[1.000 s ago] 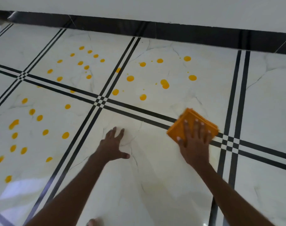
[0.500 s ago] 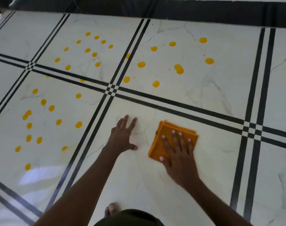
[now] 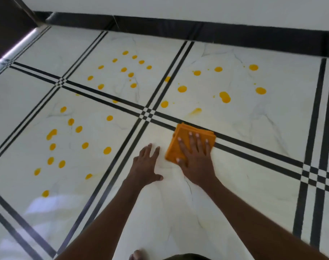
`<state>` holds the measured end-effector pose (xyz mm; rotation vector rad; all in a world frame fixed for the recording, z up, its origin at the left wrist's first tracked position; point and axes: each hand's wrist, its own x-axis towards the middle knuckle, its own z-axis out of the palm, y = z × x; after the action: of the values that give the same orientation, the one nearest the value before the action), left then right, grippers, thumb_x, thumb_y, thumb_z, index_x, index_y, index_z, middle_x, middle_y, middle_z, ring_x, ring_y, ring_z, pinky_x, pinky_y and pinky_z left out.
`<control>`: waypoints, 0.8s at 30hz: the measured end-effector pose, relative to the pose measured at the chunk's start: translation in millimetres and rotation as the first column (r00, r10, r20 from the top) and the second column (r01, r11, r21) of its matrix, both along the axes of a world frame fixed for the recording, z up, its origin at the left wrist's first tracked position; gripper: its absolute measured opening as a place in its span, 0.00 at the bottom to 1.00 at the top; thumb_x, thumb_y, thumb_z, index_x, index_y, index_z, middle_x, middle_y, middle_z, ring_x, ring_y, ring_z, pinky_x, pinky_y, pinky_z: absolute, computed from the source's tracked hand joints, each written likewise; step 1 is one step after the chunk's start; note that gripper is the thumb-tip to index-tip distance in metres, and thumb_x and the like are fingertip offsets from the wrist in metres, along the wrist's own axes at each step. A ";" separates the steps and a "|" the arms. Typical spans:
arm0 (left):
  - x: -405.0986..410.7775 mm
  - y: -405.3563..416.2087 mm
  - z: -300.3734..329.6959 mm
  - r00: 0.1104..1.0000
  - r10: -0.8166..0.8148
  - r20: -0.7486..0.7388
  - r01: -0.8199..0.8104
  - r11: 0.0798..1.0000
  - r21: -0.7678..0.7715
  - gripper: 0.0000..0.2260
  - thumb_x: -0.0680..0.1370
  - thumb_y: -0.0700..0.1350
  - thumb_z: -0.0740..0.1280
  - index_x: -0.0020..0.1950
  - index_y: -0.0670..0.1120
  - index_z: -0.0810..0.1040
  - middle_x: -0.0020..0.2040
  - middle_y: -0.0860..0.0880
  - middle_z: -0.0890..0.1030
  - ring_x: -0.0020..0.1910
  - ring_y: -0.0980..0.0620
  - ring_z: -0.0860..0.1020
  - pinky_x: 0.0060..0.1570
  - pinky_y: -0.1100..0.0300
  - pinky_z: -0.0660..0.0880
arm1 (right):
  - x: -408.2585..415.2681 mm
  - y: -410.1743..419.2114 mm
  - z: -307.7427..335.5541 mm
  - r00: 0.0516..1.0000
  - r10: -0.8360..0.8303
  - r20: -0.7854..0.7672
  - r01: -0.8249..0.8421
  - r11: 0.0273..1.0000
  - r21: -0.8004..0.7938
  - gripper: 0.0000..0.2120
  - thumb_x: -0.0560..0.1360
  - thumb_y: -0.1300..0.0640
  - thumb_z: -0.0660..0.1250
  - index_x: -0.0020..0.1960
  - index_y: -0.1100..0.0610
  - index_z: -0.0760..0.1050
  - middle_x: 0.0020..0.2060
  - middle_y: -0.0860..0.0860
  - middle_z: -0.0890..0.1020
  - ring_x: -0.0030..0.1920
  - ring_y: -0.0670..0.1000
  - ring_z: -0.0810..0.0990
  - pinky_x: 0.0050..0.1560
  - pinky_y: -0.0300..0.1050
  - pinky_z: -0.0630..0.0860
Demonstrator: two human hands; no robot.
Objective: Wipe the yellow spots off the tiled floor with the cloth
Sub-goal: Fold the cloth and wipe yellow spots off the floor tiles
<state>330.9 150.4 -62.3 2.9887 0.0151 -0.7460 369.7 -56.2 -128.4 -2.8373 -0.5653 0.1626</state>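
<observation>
1. Your right hand (image 3: 196, 160) lies flat on the folded orange cloth (image 3: 184, 141), its fingers (image 3: 197, 141) spread wide and pressing down rather than curled around it.
2. The cloth sits on the glossy white marble-look tiled floor (image 3: 235, 184), its far edge touching the black double grout stripe (image 3: 253, 147) that runs across the view.
3. Your left hand (image 3: 146, 166) rests palm-down on the bare tile just beside the cloth, fingers extended and apart, holding nothing.
4. A smeared yellow streak (image 3: 194, 111) lies near the cloth, just across the stripe.
5. Round yellow spots (image 3: 182, 89) dot that far tile, with a larger double blot (image 3: 225, 97) to the right.
6. More spots cover the far-left tile (image 3: 130, 74) and the near-left tile (image 3: 79, 129).
7. A black skirting band (image 3: 197, 29) runs along the base of the white wall (image 3: 197, 6).
8. A bare toe (image 3: 136, 255) shows at the bottom edge.
</observation>
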 end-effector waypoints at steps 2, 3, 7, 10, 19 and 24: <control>1.5 10.3 4.3 0.998 -0.010 -0.065 0.010 1.000 -0.006 0.52 0.71 0.60 0.74 0.83 0.49 0.44 0.82 0.45 0.42 0.81 0.44 0.47 0.73 0.42 0.62 | -10.4 -26.4 -0.6 0.999 -0.038 0.018 0.038 0.999 -0.012 0.35 0.81 0.36 0.53 0.84 0.49 0.53 0.83 0.58 0.53 0.83 0.64 0.51 0.80 0.68 0.47; 2.3 12.0 4.3 0.995 -0.021 -0.098 0.021 1.000 -0.003 0.52 0.71 0.60 0.74 0.83 0.49 0.43 0.82 0.45 0.42 0.81 0.44 0.47 0.73 0.41 0.62 | -5.3 -37.1 -2.4 0.996 -0.089 0.015 0.090 0.996 -0.028 0.35 0.80 0.36 0.54 0.83 0.50 0.55 0.82 0.59 0.56 0.82 0.64 0.54 0.80 0.68 0.48; 13.9 3.0 5.2 0.995 0.023 -0.100 -0.022 1.000 0.005 0.49 0.73 0.60 0.73 0.82 0.47 0.45 0.81 0.42 0.46 0.79 0.40 0.52 0.72 0.42 0.63 | 61.2 -58.7 9.8 0.948 -0.317 0.035 0.318 0.942 -0.110 0.31 0.79 0.41 0.55 0.77 0.56 0.67 0.72 0.65 0.72 0.71 0.69 0.70 0.71 0.68 0.62; 19.7 -10.0 1.4 0.995 0.058 -0.086 -0.053 0.997 0.055 0.50 0.73 0.63 0.70 0.82 0.45 0.44 0.80 0.40 0.47 0.77 0.38 0.54 0.71 0.43 0.65 | 96.8 -71.0 36.1 0.886 -0.463 0.014 0.462 0.881 -0.107 0.27 0.78 0.46 0.64 0.70 0.62 0.69 0.63 0.65 0.76 0.63 0.66 0.74 0.63 0.63 0.72; 19.8 -5.5 -0.3 0.990 0.073 -0.118 -0.070 0.997 0.030 0.49 0.73 0.63 0.70 0.82 0.47 0.43 0.81 0.43 0.47 0.78 0.41 0.53 0.72 0.43 0.65 | 116.7 -101.9 89.6 0.698 -0.555 -0.452 0.684 0.705 0.191 0.05 0.75 0.58 0.68 0.45 0.60 0.78 0.37 0.55 0.79 0.44 0.59 0.81 0.41 0.47 0.74; 17.6 -8.0 0.7 0.992 0.070 -0.104 -0.067 0.997 0.033 0.48 0.74 0.62 0.70 0.82 0.47 0.44 0.81 0.43 0.47 0.78 0.41 0.53 0.71 0.43 0.66 | 134.5 -129.1 146.3 0.829 -0.514 -0.219 0.559 0.751 0.351 0.10 0.76 0.57 0.69 0.57 0.55 0.81 0.40 0.53 0.79 0.44 0.59 0.80 0.45 0.47 0.74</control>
<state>348.5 142.4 -61.6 2.9559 0.1339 -0.9020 504.2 -185.3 17.9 -2.4364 0.2433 0.0789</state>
